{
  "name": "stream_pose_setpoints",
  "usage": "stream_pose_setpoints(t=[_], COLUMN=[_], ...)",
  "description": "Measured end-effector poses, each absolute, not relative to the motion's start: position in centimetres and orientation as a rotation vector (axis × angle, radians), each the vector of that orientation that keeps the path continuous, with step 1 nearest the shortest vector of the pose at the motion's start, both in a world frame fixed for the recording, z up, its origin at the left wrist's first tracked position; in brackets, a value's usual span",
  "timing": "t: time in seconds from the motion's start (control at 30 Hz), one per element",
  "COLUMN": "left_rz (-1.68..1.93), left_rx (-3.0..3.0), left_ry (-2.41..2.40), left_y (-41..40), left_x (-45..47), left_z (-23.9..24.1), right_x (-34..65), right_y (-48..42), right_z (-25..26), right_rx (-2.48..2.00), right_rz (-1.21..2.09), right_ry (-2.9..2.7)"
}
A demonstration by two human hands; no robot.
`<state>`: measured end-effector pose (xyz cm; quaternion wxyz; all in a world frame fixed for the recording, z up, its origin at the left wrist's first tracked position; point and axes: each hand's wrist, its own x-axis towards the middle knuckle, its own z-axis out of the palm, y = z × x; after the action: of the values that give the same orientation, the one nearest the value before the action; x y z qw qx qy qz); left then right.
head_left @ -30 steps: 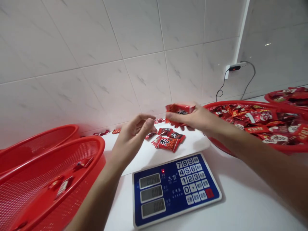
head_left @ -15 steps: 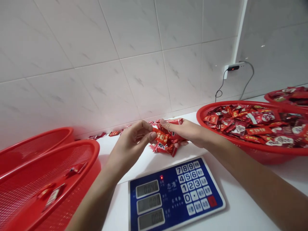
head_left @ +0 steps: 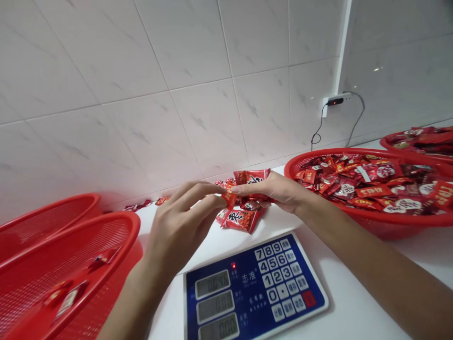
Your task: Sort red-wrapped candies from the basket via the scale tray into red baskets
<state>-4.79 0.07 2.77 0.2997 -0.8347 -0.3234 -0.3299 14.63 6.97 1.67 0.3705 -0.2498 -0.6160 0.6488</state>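
Observation:
My right hand (head_left: 279, 191) is closed round a bunch of red candy packets (head_left: 252, 178), held just above the white pan of the scale (head_left: 215, 236). My left hand (head_left: 184, 222) meets it from the left, with thumb and fingers pinched on one small red packet (head_left: 230, 197) at the edge of that bunch. A few more red packets (head_left: 240, 218) lie on the pan under both hands. The scale's blue panel (head_left: 253, 288) with keypad and three displays faces me.
A red basket (head_left: 368, 217) full of red packets stands at the right, another (head_left: 417, 144) behind it. Two red mesh baskets (head_left: 71, 255) with a few packets sit at the left. Loose packets (head_left: 141, 205) lie along the tiled wall. A plug and cable (head_left: 332, 101) hang on the wall.
My right hand came down and left with its bunch of packets to the scale pan. My left hand closed in and pinched a packet from the bunch.

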Motion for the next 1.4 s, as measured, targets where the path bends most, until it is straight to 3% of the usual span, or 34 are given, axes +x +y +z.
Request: stream_pose_setpoints(t=[0.23,0.4,0.6,0.97,1.13,1.4], left_rz=[-0.733,-0.819,-0.487,-1.179,-1.128,-1.093], left_rx=[-2.272,-2.238,-2.384,-2.433,-2.377,-2.447], left_ry=[-1.031,-1.26,-1.686,-1.688,-1.91,-1.935], left_y=[1.6,2.0,3.0,0.0,0.1,0.5], left_x=[-5.7,-6.7,-8.8,-4.1,-4.8,-5.3], left_z=[1.8,2.0,1.5,3.5,3.6,3.5], right_x=[14.1,14.3,14.4,13.8,14.4,14.2], right_y=[7.5,7.9,7.7,5.6,6.5,6.8], right_z=[1.0,0.9,1.5,1.3,1.8,1.6], right_rx=[-0.721,-0.866,-0.876,-0.577,-0.683,-0.645], right_rz=[1.442,1.499,1.604,1.424,1.162,1.248], right_ry=[-1.611,-1.672,-1.616,-1.972,-1.919,-1.869])
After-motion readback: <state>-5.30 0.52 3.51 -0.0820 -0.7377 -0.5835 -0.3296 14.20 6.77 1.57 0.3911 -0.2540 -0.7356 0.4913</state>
